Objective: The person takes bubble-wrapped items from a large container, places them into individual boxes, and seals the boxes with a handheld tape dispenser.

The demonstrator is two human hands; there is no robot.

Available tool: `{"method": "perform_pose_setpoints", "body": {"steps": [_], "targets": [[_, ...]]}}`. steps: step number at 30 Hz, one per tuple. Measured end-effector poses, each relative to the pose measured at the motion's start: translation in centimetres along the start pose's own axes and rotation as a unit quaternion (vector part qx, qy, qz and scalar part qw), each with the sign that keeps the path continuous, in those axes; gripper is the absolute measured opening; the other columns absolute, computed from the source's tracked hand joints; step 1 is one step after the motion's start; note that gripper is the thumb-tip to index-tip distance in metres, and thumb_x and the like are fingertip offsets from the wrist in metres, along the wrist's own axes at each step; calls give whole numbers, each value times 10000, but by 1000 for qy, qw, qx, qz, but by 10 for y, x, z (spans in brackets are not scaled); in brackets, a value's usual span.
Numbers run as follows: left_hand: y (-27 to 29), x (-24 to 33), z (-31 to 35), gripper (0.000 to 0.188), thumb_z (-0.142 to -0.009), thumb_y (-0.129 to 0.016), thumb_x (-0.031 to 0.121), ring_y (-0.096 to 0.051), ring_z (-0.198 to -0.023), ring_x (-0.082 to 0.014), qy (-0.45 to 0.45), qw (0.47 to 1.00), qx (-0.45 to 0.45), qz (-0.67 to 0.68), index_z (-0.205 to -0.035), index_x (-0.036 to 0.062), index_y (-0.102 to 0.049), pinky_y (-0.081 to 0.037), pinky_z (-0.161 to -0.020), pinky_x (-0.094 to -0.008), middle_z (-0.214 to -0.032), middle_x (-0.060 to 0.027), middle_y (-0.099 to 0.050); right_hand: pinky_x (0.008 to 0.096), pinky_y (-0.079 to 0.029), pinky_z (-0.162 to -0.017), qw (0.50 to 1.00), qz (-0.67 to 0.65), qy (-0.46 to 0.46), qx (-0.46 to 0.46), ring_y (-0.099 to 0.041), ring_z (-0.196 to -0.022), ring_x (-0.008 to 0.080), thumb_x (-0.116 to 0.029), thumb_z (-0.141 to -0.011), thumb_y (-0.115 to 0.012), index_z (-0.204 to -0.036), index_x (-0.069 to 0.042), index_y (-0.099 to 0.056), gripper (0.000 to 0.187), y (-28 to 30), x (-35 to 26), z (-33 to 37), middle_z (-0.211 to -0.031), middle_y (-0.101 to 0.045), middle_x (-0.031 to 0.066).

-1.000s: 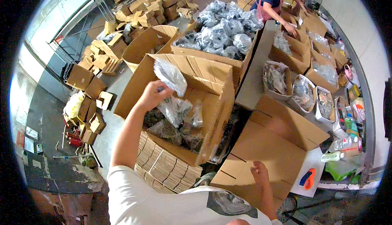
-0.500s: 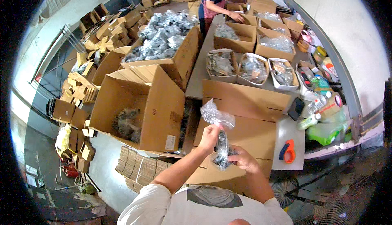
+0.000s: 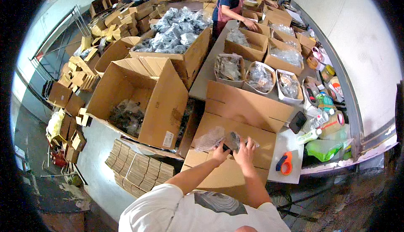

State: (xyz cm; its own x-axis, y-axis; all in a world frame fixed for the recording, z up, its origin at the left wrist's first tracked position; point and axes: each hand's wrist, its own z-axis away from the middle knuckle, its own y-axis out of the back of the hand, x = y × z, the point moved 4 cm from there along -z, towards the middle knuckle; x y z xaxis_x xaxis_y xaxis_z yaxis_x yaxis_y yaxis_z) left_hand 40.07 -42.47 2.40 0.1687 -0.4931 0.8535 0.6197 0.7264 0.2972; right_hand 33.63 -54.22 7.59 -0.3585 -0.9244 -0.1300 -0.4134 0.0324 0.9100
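Over an opened-out cardboard sheet on the table, both hands are at a clear plastic bag with a dark part in or against it. My left hand is closed on the bag's near side, its loose film puffing out to the left. My right hand grips the dark part from the right, fingers pointing away from me. What the dark part is exactly cannot be made out through the film and fingers.
Left stands a large carton with some bagged parts inside; below it lies a strapped cardboard stack. Behind are small filled boxes and a heaped carton. Right: an orange tape dispenser, bottles. A co-worker reaches into boxes.
The bag was held upright and stretched between my hands; now it lies lower and sideways, film to the left. My right hand has moved up beside the left. The view has shifted slightly.
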Motion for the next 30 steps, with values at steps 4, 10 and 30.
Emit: {"method": "perform_pose_setpoints", "body": {"steps": [4,10,30], "targets": [[24,-35,-11,424,-823,-615,194,-560,-772,-235,-54,956,28,287,-1198,85,-447,-498,-666,-339,-855,-106,-535,464,-408,-892,989,-69,53,-123,-534,-971,388,-208,-768,-650,-1267,-59,-389,582,-1,-47,13,-1124,-507,207],[67,3,41,153,-929,-491,180,-500,-623,-96,-87,955,37,282,-1059,105,-463,-404,-414,-246,-773,-31,-487,388,-433,-912,857,-473,-137,-153,-462,-1162,293,-47,-802,-566,-1376,-40,-175,695,-35,-47,21,-1332,-373,226],[26,-45,11,390,-931,-387,405,-515,-744,-161,72,924,-74,369,-1063,48,-470,-436,-587,-311,-868,-94,-535,270,-428,-637,603,-732,-275,-158,-531,-770,160,-111,-883,-556,-1091,-81,-504,217,-58,-83,63,-883,-538,1]]}}
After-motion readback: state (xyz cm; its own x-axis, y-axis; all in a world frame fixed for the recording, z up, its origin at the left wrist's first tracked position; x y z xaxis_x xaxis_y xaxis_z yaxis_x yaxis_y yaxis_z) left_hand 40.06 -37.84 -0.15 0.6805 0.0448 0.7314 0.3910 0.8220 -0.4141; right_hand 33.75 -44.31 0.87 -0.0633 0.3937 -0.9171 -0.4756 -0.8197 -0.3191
